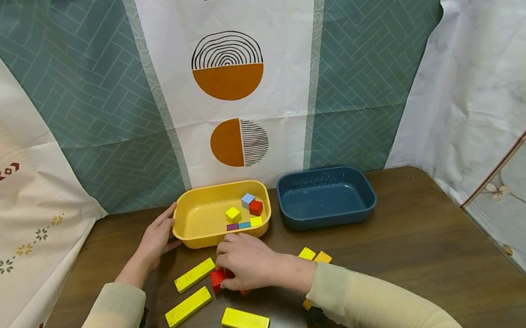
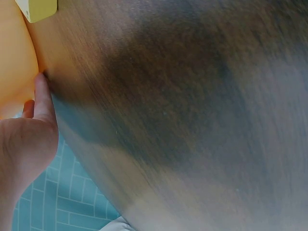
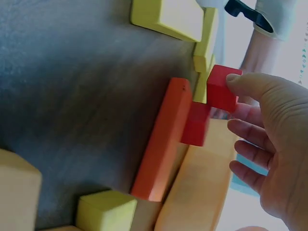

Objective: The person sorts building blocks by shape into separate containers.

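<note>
My right hand (image 1: 245,262) pinches a red cube (image 3: 224,89) between thumb and index finger, in front of the yellow bin (image 1: 225,238). The other fingers are loosely bent. Just beyond it in the right wrist view are a second red cube (image 3: 196,124) and a long red-orange block (image 3: 163,139); from the head, my hand mostly hides these. My left hand (image 1: 158,239) touches the bin's left end with extended fingers. Inside the bin lie a yellow cube (image 1: 232,215), a blue cube (image 1: 247,200), a red cube (image 1: 256,207) and several pieces along the near wall.
Long yellow blocks (image 1: 189,307) lie on the wooden table (image 1: 416,266), with another yellow block (image 1: 245,322) nearer me. A dark blue bin (image 1: 331,220) stands right of the yellow one. Yellow and orange blocks (image 1: 323,257) lie beside my right forearm. Patterned cloth hangs behind.
</note>
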`<state>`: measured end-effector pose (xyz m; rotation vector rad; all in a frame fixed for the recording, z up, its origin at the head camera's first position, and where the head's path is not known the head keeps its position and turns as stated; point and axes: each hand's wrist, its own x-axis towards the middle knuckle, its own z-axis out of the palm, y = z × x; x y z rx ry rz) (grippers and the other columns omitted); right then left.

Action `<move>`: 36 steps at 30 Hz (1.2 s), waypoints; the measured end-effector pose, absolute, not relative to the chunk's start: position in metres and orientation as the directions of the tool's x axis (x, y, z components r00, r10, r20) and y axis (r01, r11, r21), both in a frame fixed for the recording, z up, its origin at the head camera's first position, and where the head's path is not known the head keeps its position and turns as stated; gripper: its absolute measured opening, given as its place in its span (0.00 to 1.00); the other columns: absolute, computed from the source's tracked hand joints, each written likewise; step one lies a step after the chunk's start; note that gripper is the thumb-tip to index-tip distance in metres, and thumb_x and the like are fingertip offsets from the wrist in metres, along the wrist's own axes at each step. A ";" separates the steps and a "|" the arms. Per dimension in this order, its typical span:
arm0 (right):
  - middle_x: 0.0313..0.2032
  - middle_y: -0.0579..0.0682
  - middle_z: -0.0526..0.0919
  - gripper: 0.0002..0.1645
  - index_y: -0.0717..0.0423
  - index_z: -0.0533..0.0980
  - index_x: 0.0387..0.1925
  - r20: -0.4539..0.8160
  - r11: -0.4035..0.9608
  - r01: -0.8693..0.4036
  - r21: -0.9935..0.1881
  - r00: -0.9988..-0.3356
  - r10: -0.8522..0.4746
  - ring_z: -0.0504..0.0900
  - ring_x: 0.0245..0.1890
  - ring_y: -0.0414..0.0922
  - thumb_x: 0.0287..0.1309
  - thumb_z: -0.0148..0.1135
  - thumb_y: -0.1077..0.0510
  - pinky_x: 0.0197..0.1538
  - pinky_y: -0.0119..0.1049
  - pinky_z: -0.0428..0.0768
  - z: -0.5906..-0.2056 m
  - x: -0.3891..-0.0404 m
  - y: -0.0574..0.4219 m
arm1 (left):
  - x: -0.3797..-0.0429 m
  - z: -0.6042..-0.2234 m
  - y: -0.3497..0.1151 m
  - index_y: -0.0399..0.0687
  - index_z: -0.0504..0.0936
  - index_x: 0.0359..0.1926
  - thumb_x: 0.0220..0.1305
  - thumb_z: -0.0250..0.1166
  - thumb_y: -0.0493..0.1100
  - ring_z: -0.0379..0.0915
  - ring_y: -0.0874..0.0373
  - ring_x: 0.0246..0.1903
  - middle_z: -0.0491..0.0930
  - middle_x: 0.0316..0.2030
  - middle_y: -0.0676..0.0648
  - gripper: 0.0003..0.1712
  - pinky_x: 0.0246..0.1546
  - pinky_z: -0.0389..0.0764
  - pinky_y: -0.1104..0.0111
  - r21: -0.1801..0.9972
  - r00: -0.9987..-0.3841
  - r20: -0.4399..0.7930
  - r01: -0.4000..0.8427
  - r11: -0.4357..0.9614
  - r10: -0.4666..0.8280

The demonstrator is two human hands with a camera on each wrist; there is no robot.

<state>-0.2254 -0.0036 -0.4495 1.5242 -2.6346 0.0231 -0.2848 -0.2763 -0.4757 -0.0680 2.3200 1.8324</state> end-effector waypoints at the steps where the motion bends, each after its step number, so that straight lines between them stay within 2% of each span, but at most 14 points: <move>1: 0.47 0.40 0.81 0.23 0.43 0.86 0.49 0.098 0.500 -0.865 0.026 -0.496 -0.863 0.71 0.49 0.40 0.60 0.69 0.35 0.50 0.31 0.72 -0.447 -0.225 -0.003 | -0.285 -0.476 -0.276 0.61 0.48 0.83 0.81 0.42 0.45 0.65 0.37 0.66 0.46 0.80 0.42 0.34 0.62 0.72 0.45 0.960 -0.982 -0.172 -0.149 0.236 0.077; 10: 0.45 0.40 0.82 0.22 0.44 0.86 0.48 0.149 0.500 -0.866 -0.009 -0.496 -0.856 0.72 0.48 0.41 0.60 0.70 0.37 0.51 0.31 0.73 -0.434 -0.228 0.002 | -0.286 -0.477 -0.277 0.61 0.47 0.83 0.81 0.42 0.45 0.64 0.37 0.67 0.46 0.81 0.42 0.34 0.63 0.72 0.45 0.961 -0.981 -0.177 -0.155 0.230 0.077; 36: 0.48 0.41 0.82 0.22 0.44 0.86 0.48 0.245 0.510 -0.858 -0.057 -0.507 -0.826 0.73 0.51 0.42 0.60 0.70 0.37 0.55 0.33 0.73 -0.410 -0.232 0.012 | -0.287 -0.478 -0.278 0.60 0.47 0.83 0.81 0.42 0.46 0.62 0.37 0.69 0.46 0.80 0.41 0.34 0.63 0.72 0.45 0.962 -0.981 -0.174 -0.150 0.227 0.088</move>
